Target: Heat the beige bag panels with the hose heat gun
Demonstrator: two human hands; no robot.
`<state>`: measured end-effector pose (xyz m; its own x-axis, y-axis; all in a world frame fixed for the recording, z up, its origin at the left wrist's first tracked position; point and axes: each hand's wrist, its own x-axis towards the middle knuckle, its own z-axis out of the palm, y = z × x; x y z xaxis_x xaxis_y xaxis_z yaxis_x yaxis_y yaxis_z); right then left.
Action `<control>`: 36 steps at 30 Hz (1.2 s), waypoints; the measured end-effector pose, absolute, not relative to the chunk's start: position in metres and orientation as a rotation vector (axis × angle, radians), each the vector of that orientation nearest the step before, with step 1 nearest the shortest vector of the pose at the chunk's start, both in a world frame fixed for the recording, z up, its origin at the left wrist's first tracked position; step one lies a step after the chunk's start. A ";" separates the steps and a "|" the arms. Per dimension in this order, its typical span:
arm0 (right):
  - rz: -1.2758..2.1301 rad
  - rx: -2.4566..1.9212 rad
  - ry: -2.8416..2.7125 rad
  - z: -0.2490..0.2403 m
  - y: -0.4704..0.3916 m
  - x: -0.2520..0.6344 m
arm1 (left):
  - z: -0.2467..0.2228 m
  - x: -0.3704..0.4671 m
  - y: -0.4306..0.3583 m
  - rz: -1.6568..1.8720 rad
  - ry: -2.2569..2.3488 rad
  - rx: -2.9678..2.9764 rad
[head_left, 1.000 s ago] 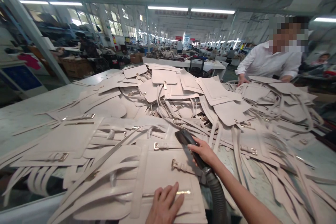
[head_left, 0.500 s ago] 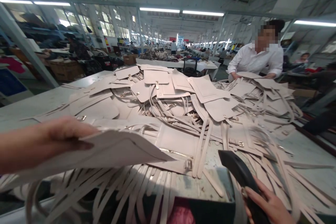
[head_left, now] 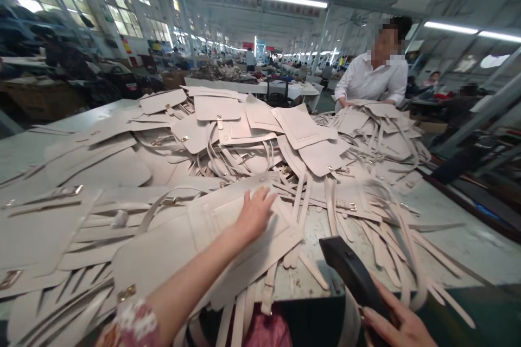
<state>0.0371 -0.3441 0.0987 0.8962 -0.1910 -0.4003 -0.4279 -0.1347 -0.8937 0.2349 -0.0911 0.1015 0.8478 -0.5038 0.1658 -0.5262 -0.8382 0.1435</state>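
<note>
My left hand (head_left: 257, 211) lies on a large pale beige leather panel (head_left: 163, 249) at the table's near edge, its fingers spread over the stitched part. A metal buckle shows at the panel's lower left corner. At the lower right my right hand (head_left: 393, 309) is wrapped round a black curved handheld tool (head_left: 356, 274), whose wide end points up and left over the table. Beyond my left hand rises a heap of similar beige pieces (head_left: 217, 108) with straps and gold-coloured buckles.
A person in a white shirt (head_left: 372, 78) stands behind a second heap (head_left: 374, 141) at the right, both hands on it. Straps hang over the near edge of the pale table (head_left: 305, 284). Cardboard boxes (head_left: 43, 97) stand at the far left.
The panel my left hand held up at the left now lies flat, nearer the middle. My left hand has moved right and opened onto it. The view has shifted right.
</note>
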 end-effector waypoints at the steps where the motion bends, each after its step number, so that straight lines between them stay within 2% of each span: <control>1: 0.289 -1.676 0.468 0.098 -0.342 0.041 | 0.080 0.216 -0.093 0.201 -0.806 2.814; 4: 0.431 -1.597 0.403 0.092 -0.332 0.061 | 0.034 0.171 -0.093 0.208 -0.747 2.828; 7: 0.530 -1.600 0.316 0.084 -0.322 0.090 | 0.017 0.154 -0.090 0.201 -0.795 2.847; 14: 0.560 -1.627 0.110 0.086 -0.294 0.161 | 0.026 0.157 -0.082 0.145 -0.897 2.779; 27: 0.339 -1.608 -0.003 0.094 -0.226 0.284 | 0.037 0.152 -0.077 -0.061 -0.843 2.703; 32: 0.279 -1.604 0.029 0.112 -0.245 0.272 | 0.037 0.151 -0.074 -0.087 -0.830 2.633; 36: 0.359 -1.628 0.085 0.104 -0.257 0.233 | 0.039 0.151 -0.072 -0.102 -0.834 2.596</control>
